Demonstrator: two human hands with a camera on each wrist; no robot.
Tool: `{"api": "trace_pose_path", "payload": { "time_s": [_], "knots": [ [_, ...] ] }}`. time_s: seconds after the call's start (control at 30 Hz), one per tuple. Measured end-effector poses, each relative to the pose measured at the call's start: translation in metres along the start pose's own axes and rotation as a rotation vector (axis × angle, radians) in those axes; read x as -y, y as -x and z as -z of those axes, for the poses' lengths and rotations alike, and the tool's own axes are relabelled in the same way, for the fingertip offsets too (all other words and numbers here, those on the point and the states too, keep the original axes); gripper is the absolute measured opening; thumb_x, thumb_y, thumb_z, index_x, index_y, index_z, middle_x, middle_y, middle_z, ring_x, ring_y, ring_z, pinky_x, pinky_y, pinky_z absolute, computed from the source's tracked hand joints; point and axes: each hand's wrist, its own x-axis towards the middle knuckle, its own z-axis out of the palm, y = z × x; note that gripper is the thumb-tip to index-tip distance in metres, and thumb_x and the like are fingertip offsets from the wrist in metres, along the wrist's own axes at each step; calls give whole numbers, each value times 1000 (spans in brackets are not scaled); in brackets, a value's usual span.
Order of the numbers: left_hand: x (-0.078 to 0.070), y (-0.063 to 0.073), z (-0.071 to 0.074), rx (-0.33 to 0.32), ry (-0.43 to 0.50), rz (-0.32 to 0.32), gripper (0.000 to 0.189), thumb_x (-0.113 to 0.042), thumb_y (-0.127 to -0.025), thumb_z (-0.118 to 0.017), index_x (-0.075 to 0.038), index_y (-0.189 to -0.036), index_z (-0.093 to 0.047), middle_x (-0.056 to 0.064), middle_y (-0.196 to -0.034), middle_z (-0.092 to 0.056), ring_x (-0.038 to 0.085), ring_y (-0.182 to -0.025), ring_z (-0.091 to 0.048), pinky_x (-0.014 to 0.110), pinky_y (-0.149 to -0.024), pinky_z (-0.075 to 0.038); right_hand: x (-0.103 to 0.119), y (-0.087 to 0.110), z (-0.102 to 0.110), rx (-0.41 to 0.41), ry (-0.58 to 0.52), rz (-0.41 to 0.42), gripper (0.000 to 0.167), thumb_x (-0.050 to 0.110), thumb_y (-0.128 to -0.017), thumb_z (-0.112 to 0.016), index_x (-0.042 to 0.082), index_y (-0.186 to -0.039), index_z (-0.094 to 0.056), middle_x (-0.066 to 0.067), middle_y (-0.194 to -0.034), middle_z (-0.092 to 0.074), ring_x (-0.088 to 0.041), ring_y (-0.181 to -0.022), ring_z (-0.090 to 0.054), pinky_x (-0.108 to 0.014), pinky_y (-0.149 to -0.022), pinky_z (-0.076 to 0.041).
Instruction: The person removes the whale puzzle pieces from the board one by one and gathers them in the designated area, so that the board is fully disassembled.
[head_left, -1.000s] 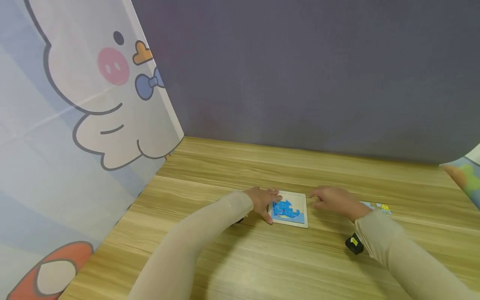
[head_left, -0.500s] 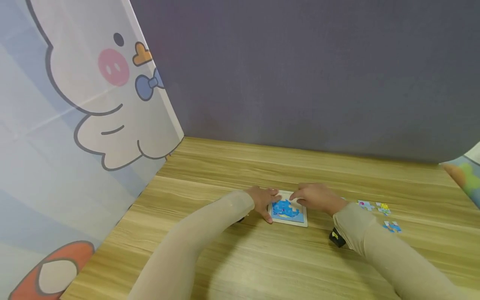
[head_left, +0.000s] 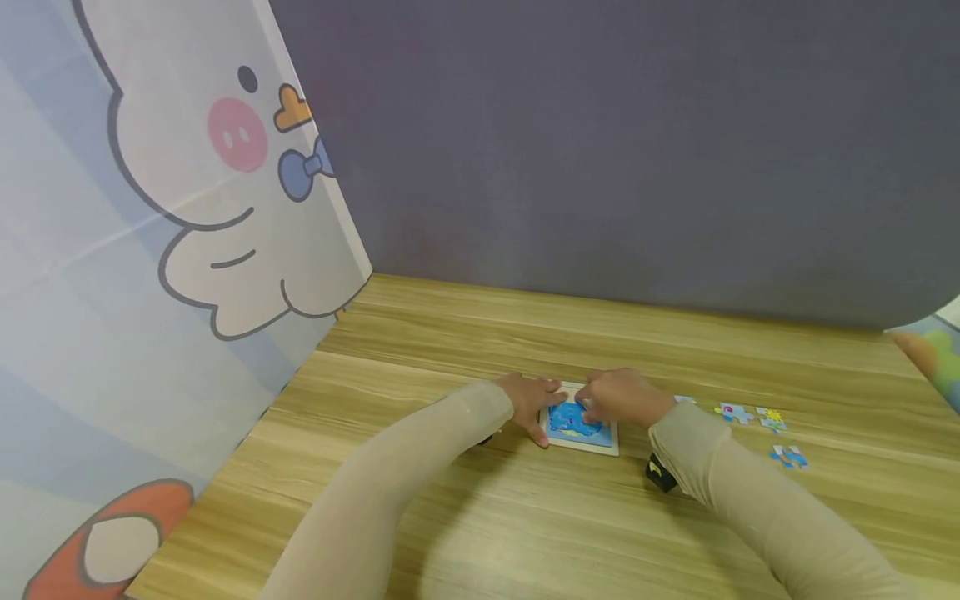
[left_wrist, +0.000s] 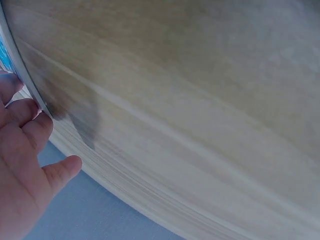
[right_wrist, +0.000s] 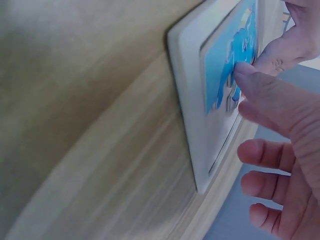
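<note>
A square puzzle board (head_left: 609,448) with a pale frame lies on the table, its blue animal picture largely filled. My left hand (head_left: 528,404) rests on the board's left side, thumb by the lower left corner and fingers spread over the upper part. In the left wrist view, fingers (left_wrist: 35,132) touch the frame's edge. Over the board's upper right, my right hand (head_left: 624,397) pinches a blue puzzle piece (right_wrist: 231,102) between thumb and index finger, at the picture's unfilled part. Its other fingers hang loosely bent. The fingers partly hide the piece.
Loose pieces lie right of the board: one with a pink swirl (head_left: 733,412), one with a yellow sun (head_left: 771,418), a blue and white one (head_left: 789,456), and one partly hidden by the right arm (head_left: 684,400). A grey panel (head_left: 600,167) stands behind the table.
My right hand has moved left from beside the board to over its upper right part, bringing the blue piece against the picture. The left hand stays on the board.
</note>
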Motion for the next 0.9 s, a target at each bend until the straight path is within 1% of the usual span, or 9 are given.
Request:
{"api": "trace_pose_path", "payload": {
  "time_s": [0.07,0.13,0.23,0.3,0.37,0.47,0.67,0.8,0.9],
  "knots": [
    [-1,2,1,2,4,-1,93,-66,-81,-59,-30,-155,-14,-9,-160,-7,9,-144,-11,39,-113,-23,2,-2,1,19,10,-16,31,30,-82,-76,12,-107,-74,-5,-97,-67,-21,-86,-64,-41,-72,-54],
    [-1,3,1,6,5,-1,93,-66,-81,-59,-30,-155,-14,-9,-160,-7,9,-144,-11,39,-113,-23,2,-3,1,27,11,-27,31,32,-81,-76,12,-105,-75,-4,-98,-68,-20,-87,-65,-41,-72,-54],
    [0,3,0,12,1,1,93,-66,-81,-58,-30,-155,-13,-8,-160,-6,9,-144,-10,39,-113,-22,2,-4,2,43,-7,-34,27,32,-81,-76,11,-99,-74,-2,-90,-65,-17,-80,-62,-40,-68,-53],
    [0,2,0,11,2,1,93,-66,-81,-58,-30,-155,-13,-9,-160,-6,8,-144,-10,39,-113,-22,1,-5,2,53,-28,-41,29,32,-82,-76,10,-101,-73,-2,-89,-63,-17,-78,-61,-41,-67,-52],
    [0,2,0,7,7,-1,93,-66,-81,-58,-30,-155,-14,-8,-160,-6,8,-144,-10,39,-113,-22,0,-5,1,69,-55,-55,31,31,-82,-76,9,-103,-72,-3,-90,-62,-17,-78,-61,-42,-68,-52],
    [0,1,0,1,14,-6,92,-65,-82,-59,-30,-155,-15,-8,-160,-7,9,-144,-11,40,-113,-22,-3,-5,-2,83,-121,-82,38,29,-82,-76,7,-112,-71,-7,-99,-63,-20,-85,-63,-46,-75,-53],
    [-1,1,-1,1,10,-3,92,-66,-82,-59,-30,-155,-15,-8,-160,-8,9,-144,-11,40,-114,-20,-3,-9,-5,106,-242,-119,32,20,-80,-77,5,-108,-72,-8,-106,-65,-21,-88,-64,-45,-81,-52],
    [-1,0,-1,3,-4,0,92,-66,-82,-57,-30,-155,-14,-8,-160,-7,9,-144,-11,39,-114,-21,0,-11,-4,108,-299,-151,30,14,-78,-78,2,-106,-72,-8,-108,-68,-20,-88,-65,-44,-80,-53],
    [-2,-1,0,9,-14,5,92,-67,-82,-57,-31,-155,-13,-9,-160,-6,8,-144,-11,38,-113,-22,2,-12,-2,114,-342,-187,30,11,-78,-78,2,-105,-71,-8,-106,-69,-18,-83,-65,-43,-78,-53]
  ]
}}
